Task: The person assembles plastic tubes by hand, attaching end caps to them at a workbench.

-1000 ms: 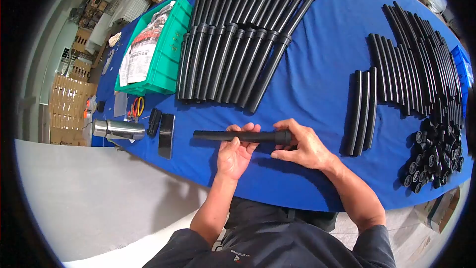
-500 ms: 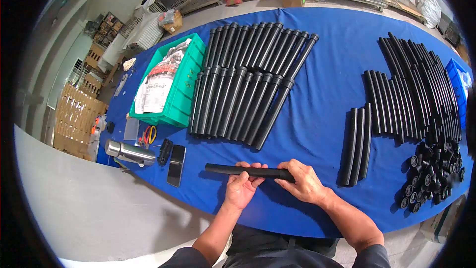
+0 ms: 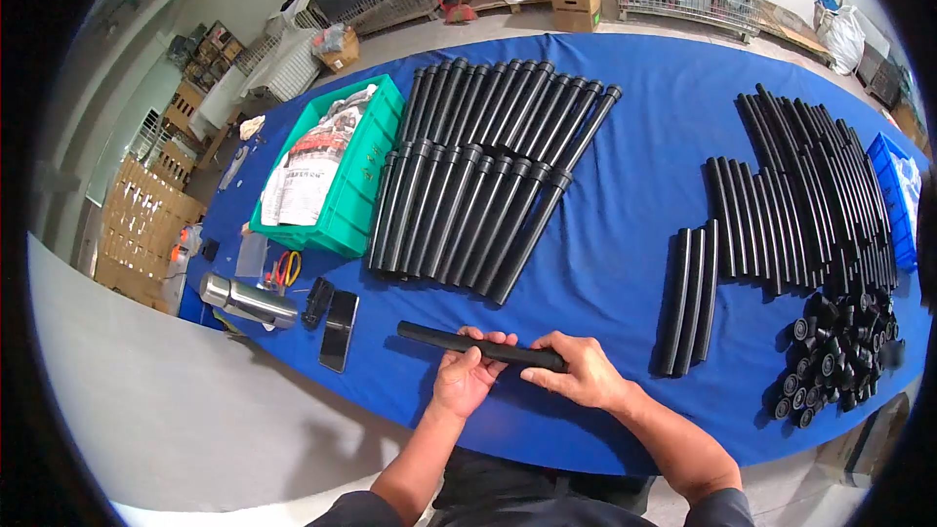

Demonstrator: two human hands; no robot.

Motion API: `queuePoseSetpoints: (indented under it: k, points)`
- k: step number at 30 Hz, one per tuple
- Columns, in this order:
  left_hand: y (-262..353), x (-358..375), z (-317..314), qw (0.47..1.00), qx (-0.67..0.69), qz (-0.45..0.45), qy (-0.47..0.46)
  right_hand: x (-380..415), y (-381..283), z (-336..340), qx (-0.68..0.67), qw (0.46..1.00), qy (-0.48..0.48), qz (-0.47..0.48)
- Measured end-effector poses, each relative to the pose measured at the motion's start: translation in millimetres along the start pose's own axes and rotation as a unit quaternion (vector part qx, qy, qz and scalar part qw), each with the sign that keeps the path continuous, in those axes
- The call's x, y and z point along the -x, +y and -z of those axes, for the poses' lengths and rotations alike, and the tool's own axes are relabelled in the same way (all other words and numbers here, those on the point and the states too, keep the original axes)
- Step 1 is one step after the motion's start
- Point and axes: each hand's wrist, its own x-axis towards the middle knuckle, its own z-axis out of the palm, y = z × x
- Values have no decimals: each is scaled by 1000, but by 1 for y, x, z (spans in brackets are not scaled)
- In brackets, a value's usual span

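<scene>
A single black tube lies crosswise over both hands near the table's front edge. My left hand holds it around the middle, thumb in front and fingers behind. At its right end, my right hand is closed on the tube, covering part of that end. Beyond them, two rows of black tubes with collared ends lie side by side. Three plain black tubes rest to the right of my right hand.
Many plain tubes and a pile of black caps occupy the right side of the blue cloth. On the left are a green crate with newspaper, a steel flask, scissors and a phone.
The right thumb and fingers have shifted on the tube's right end. The whole table scene sits slightly lower and further left in the view.
</scene>
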Motion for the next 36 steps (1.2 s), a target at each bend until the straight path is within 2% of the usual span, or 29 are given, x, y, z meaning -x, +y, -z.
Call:
queuePoseSetpoints:
  k: [1, 2, 4, 5, 8, 9, 11, 12, 13, 14, 15, 18, 19, 23, 26, 30, 33, 36]
  points:
    - [-1, -1, -1, 1000, -9, -1, 3, -1, -3, 3, -91, 990, -47, -95]
    - [0, -2, -4, 1000, -21, -3, 5, -1, 1, 2, -5, 1000, -1, -3]
    - [3, -5, -11, 999, -9, 18, 31, -2, 11, -5, 162, 966, 89, 183]
    - [4, -5, -13, 999, -3, 28, 45, -1, 12, -7, 188, 959, 92, 193]
    - [3, -2, -4, 1000, -4, 10, -3, 3, 6, -3, 142, 980, 53, 132]
    - [2, -2, -2, 1000, -6, 9, -1, 3, 3, 0, 70, 997, 8, 43]
    - [2, -2, -4, 1000, -9, 9, 0, -3, -6, 6, -77, 985, -75, -137]
    - [3, -3, -7, 1000, -4, 12, 12, -2, -1, 2, 16, 999, -19, -24]
    - [3, -4, -11, 1000, 2, 16, 24, -2, 11, -6, 111, 989, 34, 88]
    - [3, -4, -12, 999, 8, 19, 37, -1, 13, -10, 205, 955, 83, 198]
    - [3, -4, -9, 999, 3, 14, 35, -1, 13, -9, 212, 951, 83, 212]
    - [2, -3, -3, 1000, -5, 12, 16, 2, 5, -2, 162, 977, 35, 134]
    - [2, -2, -7, 1000, -5, 11, 24, 1, 8, -1, 125, 983, 35, 130]
    - [1, -1, -9, 999, -19, -9, 35, 1, 11, -11, 117, 980, 66, 150]
    - [1, 0, -7, 999, -12, -13, 34, 1, 6, -12, 101, 986, 58, 120]
    - [1, -1, -12, 999, -14, -11, 49, 1, 8, -14, 111, 978, 82, 158]
    - [1, -2, -23, 998, -32, 6, 62, 1, 13, -16, 215, 948, 102, 210]
    - [2, -1, -9, 999, -27, 7, 21, 4, 11, -14, 168, 964, 80, 189]
